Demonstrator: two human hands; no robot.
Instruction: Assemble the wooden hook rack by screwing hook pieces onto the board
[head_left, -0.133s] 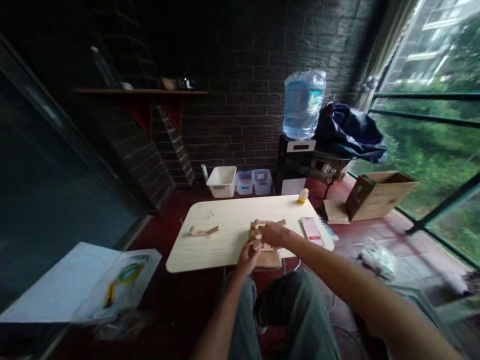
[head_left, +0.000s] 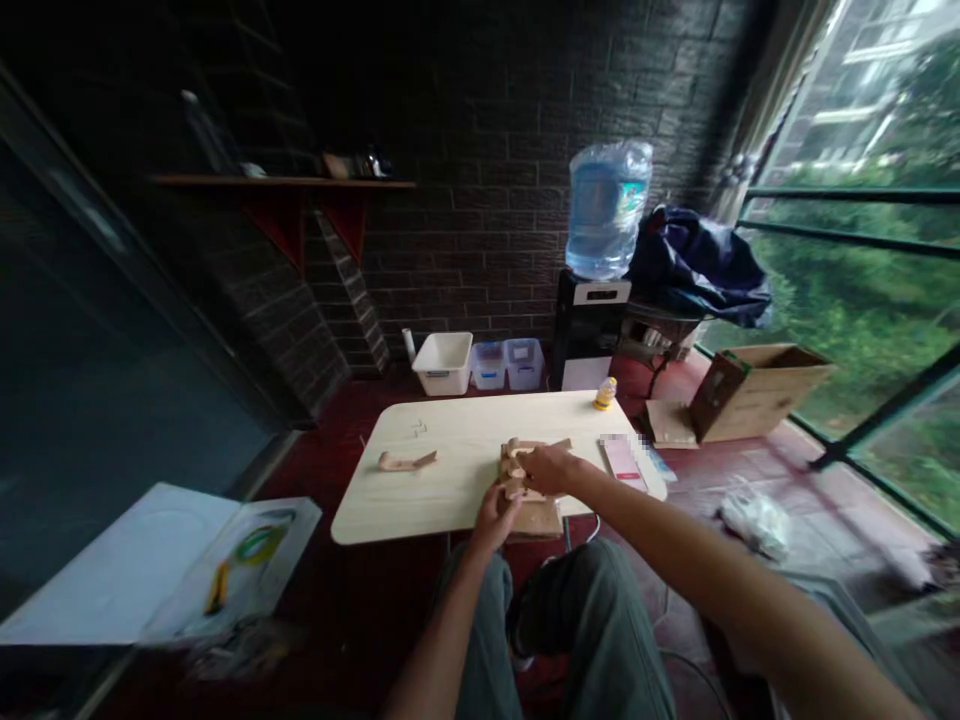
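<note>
A light wooden table stands in front of me. At its front edge is a wooden assembly of several small pieces, partly hidden by my hands. My left hand is closed on the near end of it, by a rounded wooden piece. From the right, my right hand reaches over the assembly with its fingers bent down onto it. A flat board sticks out below the assembly at the edge. Another wooden piece with an angled end lies on the left of the table.
A yellow-capped bottle and a pink-and-white box are on the table's right side. Small dark bits lie at the back left. Beyond stand plastic bins and a water dispenser; a cardboard box is at the right.
</note>
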